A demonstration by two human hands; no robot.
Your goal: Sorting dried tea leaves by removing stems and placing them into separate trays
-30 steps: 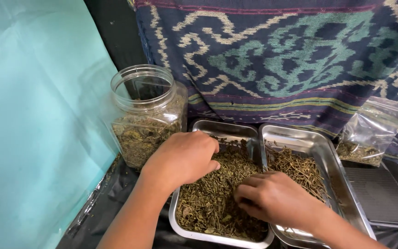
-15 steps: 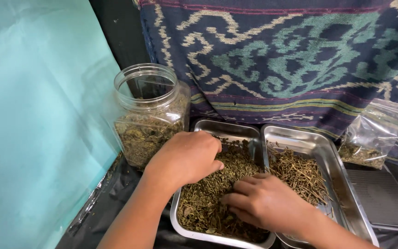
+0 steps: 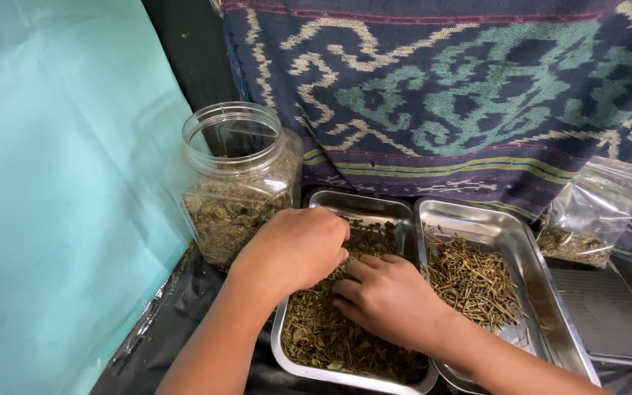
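Steel tray (image 3: 309,366) near front edge, full of dried leaves (image 3: 323,336). Right hand (image 3: 389,300) flat on leaves, fingers loose. Left hand (image 3: 294,249) curled, pinching leaves. Second tray (image 3: 528,249) beside, holding stems (image 3: 473,281). Far left: clear open jar (image 3: 235,183). Far right: clear bag (image 3: 590,212).

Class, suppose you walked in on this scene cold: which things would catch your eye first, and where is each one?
First, the two hands: the left hand and right hand are both buried in the dried leaves filling the left steel tray. Beside it on the right, a second steel tray holds paler dried stems. To the left stands an open clear plastic jar partly filled with leaves, and a patterned woven cloth hangs behind everything.
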